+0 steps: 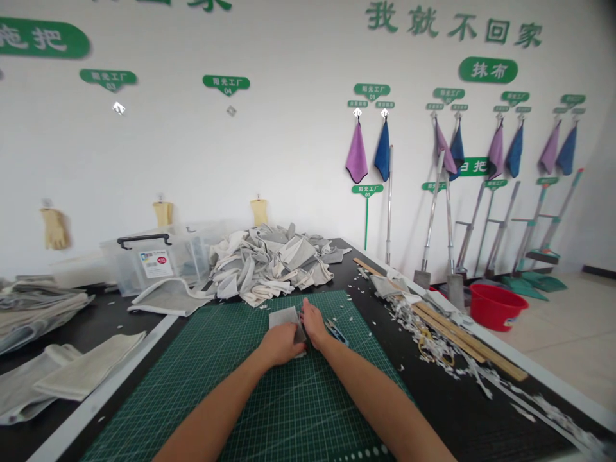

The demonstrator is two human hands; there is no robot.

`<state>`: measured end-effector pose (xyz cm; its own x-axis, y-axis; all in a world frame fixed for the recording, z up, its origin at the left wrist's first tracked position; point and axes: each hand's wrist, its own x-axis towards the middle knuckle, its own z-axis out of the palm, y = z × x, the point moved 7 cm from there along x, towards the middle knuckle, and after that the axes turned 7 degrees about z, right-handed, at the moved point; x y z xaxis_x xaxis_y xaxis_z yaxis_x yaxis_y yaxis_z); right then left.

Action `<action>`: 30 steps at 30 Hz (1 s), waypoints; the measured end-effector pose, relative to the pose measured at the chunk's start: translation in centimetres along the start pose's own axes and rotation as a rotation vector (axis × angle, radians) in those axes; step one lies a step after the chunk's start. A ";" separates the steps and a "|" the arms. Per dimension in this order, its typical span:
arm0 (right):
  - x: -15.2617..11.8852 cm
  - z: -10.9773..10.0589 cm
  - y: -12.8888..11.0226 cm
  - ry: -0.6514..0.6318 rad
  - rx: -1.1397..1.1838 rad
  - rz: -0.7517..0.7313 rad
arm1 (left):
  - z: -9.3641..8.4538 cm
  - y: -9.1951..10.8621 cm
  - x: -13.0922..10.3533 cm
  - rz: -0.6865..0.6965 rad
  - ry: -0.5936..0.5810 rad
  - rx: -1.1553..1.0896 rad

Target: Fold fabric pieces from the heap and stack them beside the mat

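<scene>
A small grey piece of folded cloth [285, 316] lies on the green cutting mat [212, 366], near its far edge. My left hand [282, 343] is closed on the cloth from the near side, thumb and fingers over its right part. My right hand [314, 324] stands on edge at the cloth's right side, its fingers together and pointing away from me; whether it grips the cloth is hard to make out. Small blue-handled snips [337, 332] lie on the mat just right of my right hand.
Behind the mat rises a heap of grey cloth pieces [274, 260]. A clear plastic box [158, 260] and flat cloths [91, 366] lie left. Wooden strips [462, 330] and white scraps run along the right edge. A red basin [498, 307] sits on the floor.
</scene>
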<state>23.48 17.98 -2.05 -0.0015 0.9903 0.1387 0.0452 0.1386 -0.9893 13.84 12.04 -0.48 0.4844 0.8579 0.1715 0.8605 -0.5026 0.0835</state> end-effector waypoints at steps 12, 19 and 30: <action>-0.2 -0.2 -0.2 0.059 -0.022 0.044 | 0.3 1.7 -0.3 -0.023 0.033 0.098; 0.2 -0.3 0.0 0.088 -0.050 0.077 | -1.1 2.6 -1.9 0.070 0.038 0.172; 0.5 -0.2 0.9 0.118 -0.065 0.074 | -1.7 2.6 -3.9 0.232 0.031 0.204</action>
<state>23.76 18.54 -2.84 0.1218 0.9898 0.0734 0.1054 0.0607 -0.9926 13.93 7.20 0.74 0.6694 0.7174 0.1929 0.7428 -0.6502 -0.1593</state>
